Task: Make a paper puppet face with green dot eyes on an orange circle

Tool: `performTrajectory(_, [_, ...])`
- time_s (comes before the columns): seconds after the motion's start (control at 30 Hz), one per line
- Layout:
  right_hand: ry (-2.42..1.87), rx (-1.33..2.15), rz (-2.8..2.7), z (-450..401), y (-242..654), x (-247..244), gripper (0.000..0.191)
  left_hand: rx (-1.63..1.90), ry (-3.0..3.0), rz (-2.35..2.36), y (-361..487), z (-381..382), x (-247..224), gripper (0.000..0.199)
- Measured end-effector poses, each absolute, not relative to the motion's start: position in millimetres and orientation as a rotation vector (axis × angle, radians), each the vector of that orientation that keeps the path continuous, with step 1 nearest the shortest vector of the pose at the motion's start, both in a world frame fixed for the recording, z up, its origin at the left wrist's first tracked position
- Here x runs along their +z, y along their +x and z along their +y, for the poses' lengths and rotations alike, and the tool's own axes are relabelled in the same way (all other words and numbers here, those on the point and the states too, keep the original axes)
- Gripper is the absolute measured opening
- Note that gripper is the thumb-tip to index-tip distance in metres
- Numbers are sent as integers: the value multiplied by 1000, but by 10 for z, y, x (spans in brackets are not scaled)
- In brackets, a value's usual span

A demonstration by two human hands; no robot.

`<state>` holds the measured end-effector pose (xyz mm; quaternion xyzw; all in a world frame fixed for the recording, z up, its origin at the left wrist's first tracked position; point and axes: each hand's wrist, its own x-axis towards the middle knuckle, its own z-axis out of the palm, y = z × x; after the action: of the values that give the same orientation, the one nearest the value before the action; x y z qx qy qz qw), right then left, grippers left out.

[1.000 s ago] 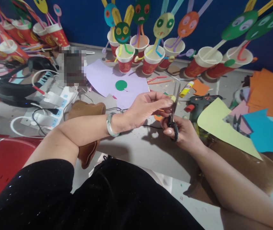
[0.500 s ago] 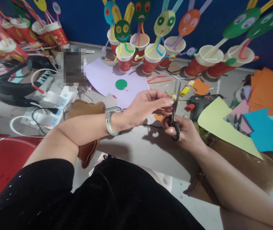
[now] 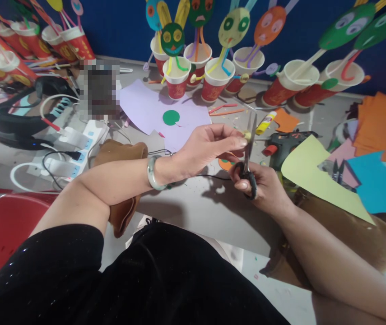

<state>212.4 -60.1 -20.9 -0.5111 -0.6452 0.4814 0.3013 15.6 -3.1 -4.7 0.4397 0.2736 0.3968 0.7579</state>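
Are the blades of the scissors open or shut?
Slightly open: the scissors in the right hand show two separate tips with a narrow gap between them.

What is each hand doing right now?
Left hand: closed, pinching a small yellowish piece.
Right hand: closed around the handles of the scissors, blades slightly apart.

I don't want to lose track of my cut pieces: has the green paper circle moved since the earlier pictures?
No. The green circle lies in the same spot on the purple sheet; only the whole view has shifted slightly.
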Motion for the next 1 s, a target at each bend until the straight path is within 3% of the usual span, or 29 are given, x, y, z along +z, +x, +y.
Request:
performTrajectory(0.37, [-1345,1259,-1748,-609,2132,-186,80,895,960,620,138,-50,38,33])
performTrajectory(0.7, [-1326,1262,-1760,-595,2126,-180,79,881,1101,655,144,-33,-38,47])
performTrajectory(1.0, [-1352,1295,-1746,-588,2110,-121,80,899,1060,615,131,-38,-9,31])
